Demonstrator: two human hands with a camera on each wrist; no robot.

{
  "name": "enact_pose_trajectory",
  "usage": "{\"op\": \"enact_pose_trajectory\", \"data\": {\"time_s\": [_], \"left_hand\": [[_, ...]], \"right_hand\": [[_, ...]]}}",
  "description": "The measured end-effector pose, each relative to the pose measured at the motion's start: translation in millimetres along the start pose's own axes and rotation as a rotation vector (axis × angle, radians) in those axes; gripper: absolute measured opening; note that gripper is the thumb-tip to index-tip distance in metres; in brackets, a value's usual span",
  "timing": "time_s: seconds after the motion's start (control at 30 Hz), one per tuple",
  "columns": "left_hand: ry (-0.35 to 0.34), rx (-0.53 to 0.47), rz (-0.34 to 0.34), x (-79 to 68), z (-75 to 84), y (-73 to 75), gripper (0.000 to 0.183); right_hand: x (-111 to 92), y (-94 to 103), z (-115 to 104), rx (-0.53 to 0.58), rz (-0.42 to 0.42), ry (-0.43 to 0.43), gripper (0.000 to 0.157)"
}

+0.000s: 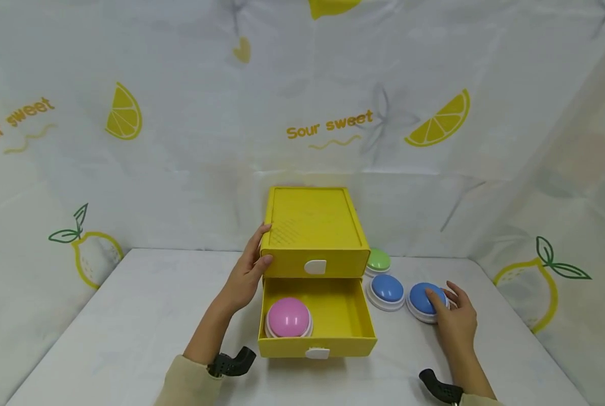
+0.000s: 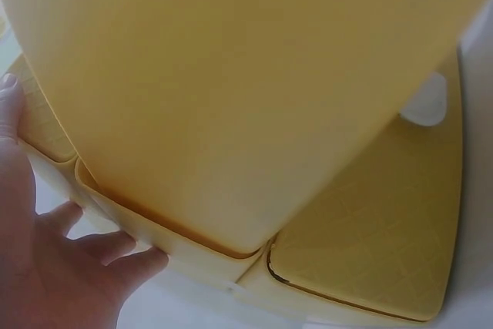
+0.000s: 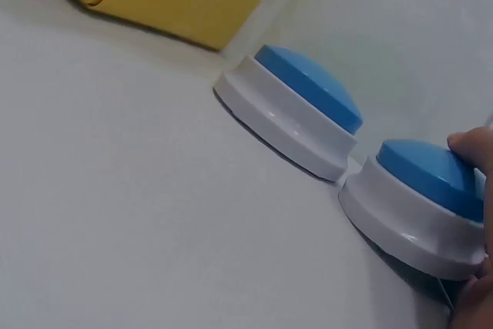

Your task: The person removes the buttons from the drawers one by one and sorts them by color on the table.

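A yellow two-drawer box (image 1: 312,217) stands in the middle of the table, its lower drawer (image 1: 340,307) pulled out. Inside that drawer, on the left, lies a pink push button (image 1: 288,317) with a white base. My left hand (image 1: 241,282) rests against the box's left side, and the left wrist view shows its extended fingers (image 2: 139,267) touching the side wall. To the right of the box, my right hand (image 1: 456,324) grips a blue push button (image 1: 424,299), thumb on the dome; its base looks slightly tilted in the right wrist view. A second blue push button (image 1: 387,288) sits just left of it.
A green push button (image 1: 379,260) is partly hidden behind the box's right side. The white table (image 1: 145,316) meets a lemon-printed cloth backdrop (image 1: 201,192) behind the box and at both sides. The upper drawer (image 1: 287,264) is closed.
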State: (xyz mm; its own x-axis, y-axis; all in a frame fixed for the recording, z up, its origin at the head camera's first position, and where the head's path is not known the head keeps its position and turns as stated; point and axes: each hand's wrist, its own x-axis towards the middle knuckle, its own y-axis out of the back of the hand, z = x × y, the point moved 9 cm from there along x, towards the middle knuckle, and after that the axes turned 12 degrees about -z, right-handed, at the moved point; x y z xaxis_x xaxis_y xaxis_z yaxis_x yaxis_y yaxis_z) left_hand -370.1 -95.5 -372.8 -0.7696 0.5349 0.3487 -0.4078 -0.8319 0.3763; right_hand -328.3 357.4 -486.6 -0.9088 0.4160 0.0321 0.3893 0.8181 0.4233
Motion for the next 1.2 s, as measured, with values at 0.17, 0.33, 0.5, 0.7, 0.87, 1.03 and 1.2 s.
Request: {"op": "enact_pose_trajectory", "data": {"time_s": [0.17, 0.33, 0.5, 0.7, 0.87, 1.03, 1.2], "left_hand": [[0.002, 0.012, 0.006, -0.2, -1.4, 1.7, 0.057], [0.001, 0.018, 0.005, -1.5, -3.0, 2.9, 0.058], [-0.007, 0.004, -0.001, -2.1, -3.5, 0.9, 0.058], [-0.017, 0.004, -0.004, -2.0, -2.8, -2.3, 0.057], [-0.031, 0.002, -0.011, 0.8, 0.1, -4.4, 0.057], [-0.021, 0.018, 0.003, 1.3, 0.9, -2.0, 0.058], [-0.020, 0.019, 0.002, 0.0, 0.7, 0.1, 0.058]], "right_hand": [[-4, -3.3, -8, -0.095, 0.054, 0.096, 0.064], [-7, -8.0, -8, -0.097, 0.077, 0.120, 0.066], [-17, -7.7, -8, -0.141, 0.062, 0.139, 0.064], [-30, -6.9, -8, -0.236, 0.006, 0.146, 0.070], [-29, -4.0, -10, -0.256, 0.013, 0.129, 0.067], [-19, -8.9, -10, -0.246, -0.008, 0.104, 0.067], [-10, -16.9, -12, -0.265, 0.010, 0.140, 0.065]]}}
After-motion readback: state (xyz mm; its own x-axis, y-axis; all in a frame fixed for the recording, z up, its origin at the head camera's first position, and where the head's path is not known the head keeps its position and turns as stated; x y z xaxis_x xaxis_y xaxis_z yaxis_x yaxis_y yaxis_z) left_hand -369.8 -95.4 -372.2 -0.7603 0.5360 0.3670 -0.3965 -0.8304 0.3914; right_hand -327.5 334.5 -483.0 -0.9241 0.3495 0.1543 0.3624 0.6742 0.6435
